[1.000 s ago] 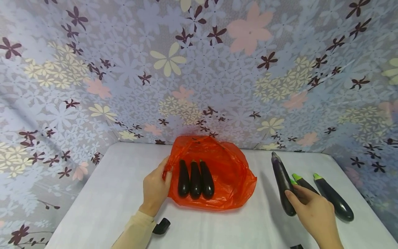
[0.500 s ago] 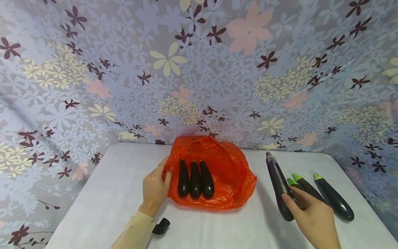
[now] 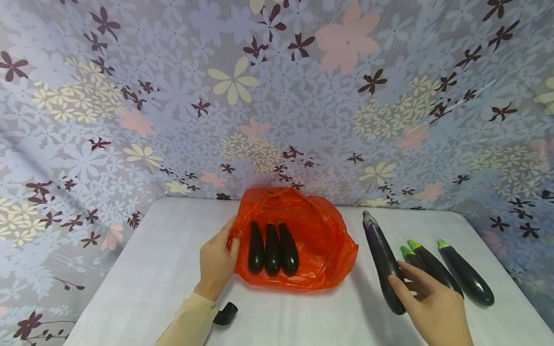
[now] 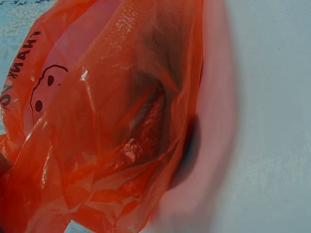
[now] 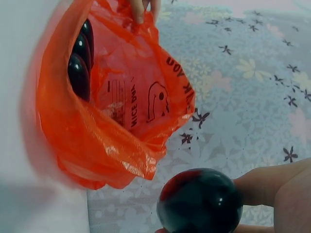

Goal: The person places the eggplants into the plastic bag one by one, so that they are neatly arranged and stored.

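Note:
An orange-red plastic bag [image 3: 320,240] lies with its mouth spread, three dark eggplants [image 3: 272,252] side by side inside at its left. My left hand [image 3: 216,262] pinches the bag's left edge; in the right wrist view its fingers [image 5: 139,10] grip the rim. Right of the bag, my right hand [image 3: 437,305] holds another eggplant [image 3: 383,264] between thumb and fingers, its stem end pointing away. The right wrist view shows the rounded end of that held eggplant [image 5: 200,201] close up. Orange plastic [image 4: 97,126] fills much of the left wrist view.
Three eggplants with green stems lie on the white table [image 3: 303,319] at the right: one at the outer side [image 3: 467,274], two closer together [image 3: 434,264] partly behind my right hand. A black object [image 3: 226,314] is by my left wrist. Flowered cloth [image 3: 281,96] stands behind.
My right hand has moved slightly left with the held eggplant, nearer the bag, uncovering more of the eggplants behind it. The left hand has stayed at the bag's edge.

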Available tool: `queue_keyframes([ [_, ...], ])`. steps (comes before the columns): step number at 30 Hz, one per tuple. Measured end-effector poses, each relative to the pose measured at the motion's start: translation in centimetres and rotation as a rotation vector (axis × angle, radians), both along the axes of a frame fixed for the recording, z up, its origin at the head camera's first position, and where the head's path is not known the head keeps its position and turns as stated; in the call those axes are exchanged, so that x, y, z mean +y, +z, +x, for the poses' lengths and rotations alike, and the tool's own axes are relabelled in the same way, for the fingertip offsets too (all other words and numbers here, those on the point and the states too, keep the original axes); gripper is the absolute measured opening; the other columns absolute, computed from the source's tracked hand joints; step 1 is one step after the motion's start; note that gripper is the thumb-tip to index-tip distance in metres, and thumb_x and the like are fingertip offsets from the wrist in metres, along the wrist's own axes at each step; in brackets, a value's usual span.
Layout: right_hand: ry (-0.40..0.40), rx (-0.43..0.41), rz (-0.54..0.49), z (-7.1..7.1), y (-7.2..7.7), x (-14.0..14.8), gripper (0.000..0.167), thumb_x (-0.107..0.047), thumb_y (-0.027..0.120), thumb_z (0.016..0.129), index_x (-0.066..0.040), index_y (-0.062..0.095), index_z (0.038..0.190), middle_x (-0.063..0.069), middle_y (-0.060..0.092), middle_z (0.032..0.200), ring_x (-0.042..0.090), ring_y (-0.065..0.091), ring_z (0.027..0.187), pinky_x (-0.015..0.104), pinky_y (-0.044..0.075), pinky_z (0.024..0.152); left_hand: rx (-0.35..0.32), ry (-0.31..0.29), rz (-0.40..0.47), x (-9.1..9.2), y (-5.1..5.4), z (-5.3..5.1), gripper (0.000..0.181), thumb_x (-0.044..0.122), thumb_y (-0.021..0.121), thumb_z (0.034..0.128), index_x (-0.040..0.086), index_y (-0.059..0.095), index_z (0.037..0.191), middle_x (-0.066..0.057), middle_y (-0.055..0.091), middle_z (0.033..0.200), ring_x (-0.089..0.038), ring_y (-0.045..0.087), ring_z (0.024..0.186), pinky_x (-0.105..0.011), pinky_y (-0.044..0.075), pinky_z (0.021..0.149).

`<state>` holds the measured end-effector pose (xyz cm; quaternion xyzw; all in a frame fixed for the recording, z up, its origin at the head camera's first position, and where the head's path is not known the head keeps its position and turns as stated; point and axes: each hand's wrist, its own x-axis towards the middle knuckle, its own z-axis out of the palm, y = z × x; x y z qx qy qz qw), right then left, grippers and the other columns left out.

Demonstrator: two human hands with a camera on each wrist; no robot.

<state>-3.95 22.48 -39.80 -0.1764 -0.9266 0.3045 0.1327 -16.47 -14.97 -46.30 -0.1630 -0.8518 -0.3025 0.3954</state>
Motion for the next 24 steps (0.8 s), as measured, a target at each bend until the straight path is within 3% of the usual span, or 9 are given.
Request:
queue_keyframes([
  [8,0.040,-0.054,-0.036,0.5,0.2,-0.9,0.055,-0.036,0.075,0.090,-0.001,0.064,0.131,0.025,0.068,0.119,0.035,0.073,0.086,0.043,0.061,0.064,-0.002,-0.009,0.002,0.0,0.0,0.1,0.043,0.002,0.070,0.0864,0.001,0.065,0.129,-0.019,0.074,0.100,-0.031,0.071,0.069,-0.042,0.061,0.067],
  [12,0.077,-0.029,-0.025,0.8,0.2,-1.4,0.053,-0.035,0.076,0.089,-0.003,0.066,0.130,0.023,0.070,0.118,0.034,0.073,0.086,0.036,0.060,0.061,-0.009,-0.008,0.003,0.0,0.0,0.0,0.043,0.002,0.070,0.0865,0.001,0.065,0.129,-0.019,0.074,0.103,-0.032,0.072,0.073,-0.043,0.061,0.070],
  [24,0.178,-0.098,-0.054,0.8,0.3,-2.4,0.050,-0.030,0.076,0.090,-0.005,0.065,0.131,0.018,0.072,0.115,0.030,0.073,0.089,0.039,0.061,0.069,-0.013,-0.008,0.004,0.1,0.2,0.1,0.042,0.002,0.070,0.0864,0.001,0.065,0.129,-0.019,0.074,0.102,-0.032,0.072,0.072,-0.043,0.061,0.068],
])
